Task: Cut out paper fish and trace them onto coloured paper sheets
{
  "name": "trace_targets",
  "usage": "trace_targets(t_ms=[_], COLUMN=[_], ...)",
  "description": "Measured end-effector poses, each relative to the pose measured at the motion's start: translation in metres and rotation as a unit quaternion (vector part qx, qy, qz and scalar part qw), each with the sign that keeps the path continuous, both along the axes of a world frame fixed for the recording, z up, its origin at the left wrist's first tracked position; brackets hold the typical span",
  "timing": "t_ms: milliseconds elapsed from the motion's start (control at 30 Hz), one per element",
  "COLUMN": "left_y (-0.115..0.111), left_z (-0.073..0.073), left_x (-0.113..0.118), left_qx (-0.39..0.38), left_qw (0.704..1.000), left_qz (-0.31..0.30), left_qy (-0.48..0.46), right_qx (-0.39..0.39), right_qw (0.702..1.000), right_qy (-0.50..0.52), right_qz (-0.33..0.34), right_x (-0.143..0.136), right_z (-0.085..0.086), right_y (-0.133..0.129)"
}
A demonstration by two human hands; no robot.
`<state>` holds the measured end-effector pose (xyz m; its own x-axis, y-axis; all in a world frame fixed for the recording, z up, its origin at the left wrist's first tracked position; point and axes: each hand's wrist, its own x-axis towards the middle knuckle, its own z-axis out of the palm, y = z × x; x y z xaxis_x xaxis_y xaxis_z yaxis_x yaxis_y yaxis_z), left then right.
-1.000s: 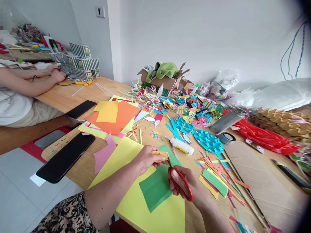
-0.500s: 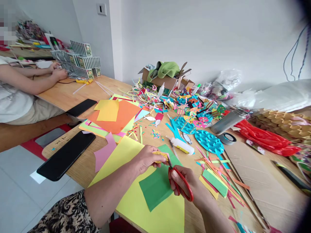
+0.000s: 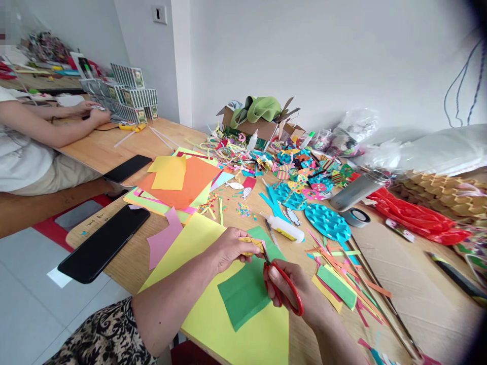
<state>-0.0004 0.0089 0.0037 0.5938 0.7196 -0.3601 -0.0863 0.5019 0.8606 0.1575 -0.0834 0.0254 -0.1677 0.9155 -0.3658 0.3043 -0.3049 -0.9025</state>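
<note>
My left hand [image 3: 232,248] pinches a small yellow paper piece [image 3: 251,247] with a pink edge. In my right hand [image 3: 287,281] are red-handled scissors [image 3: 292,299], their blades against the right end of that piece. Beneath both hands lies green paper [image 3: 243,296] on a large yellow sheet [image 3: 205,324]. A white glue bottle [image 3: 287,229] rests just beyond the scissors. Blue oval paper pieces [image 3: 327,222] lie farther to the right.
Two black phones [image 3: 104,243] lie at the left, near stacked coloured sheets [image 3: 201,177]. Paper strips [image 3: 365,284], a tape roll [image 3: 356,217], a metal flask [image 3: 357,190] and a cutter [image 3: 456,276] are at the right. Another person's hands [image 3: 97,114] work at the far left.
At the far left the other person's hands have shifted slightly and now show a small object. My hands and the scissors have barely moved.
</note>
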Motion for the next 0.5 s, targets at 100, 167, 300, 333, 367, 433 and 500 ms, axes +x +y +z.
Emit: trace_targets(t_ms=[100,167,300,333,367,433,500], left_y=[-0.0001,0.0000,0.0001,0.0001,0.0002,0.0006,0.0011], left_z=[0.0001,0.0003,0.0017,0.0020,0.0022,0.0022,0.0018], left_x=[0.0000,-0.0001,-0.0005,-0.0007,-0.0010,-0.0015,-0.0021], left_qx=[0.002,0.001,-0.002,-0.003,-0.004,-0.012,-0.029], left_qw=[1.000,1.000,1.000,1.000,1.000,1.000,0.998], left_qz=[0.001,-0.001,-0.003,-0.005,-0.006,-0.002,0.002], left_qy=[0.000,-0.002,-0.004,-0.005,-0.008,-0.024,-0.053], right_qx=[0.001,-0.003,-0.008,-0.006,-0.002,0.004,0.008], right_qw=[1.000,1.000,1.000,1.000,1.000,1.000,0.999], right_qy=[0.001,0.000,-0.002,0.000,0.002,0.006,0.010], right_qz=[0.000,-0.002,-0.012,-0.014,-0.016,-0.023,-0.033], right_x=[0.0006,0.0010,0.0028,0.0032,0.0036,0.0036,0.0029], right_z=[-0.0007,-0.0011,-0.0042,-0.0052,-0.0060,-0.0069,-0.0066], right_y=[-0.0004,-0.0003,0.0006,0.0007,0.0009,0.0009,0.0010])
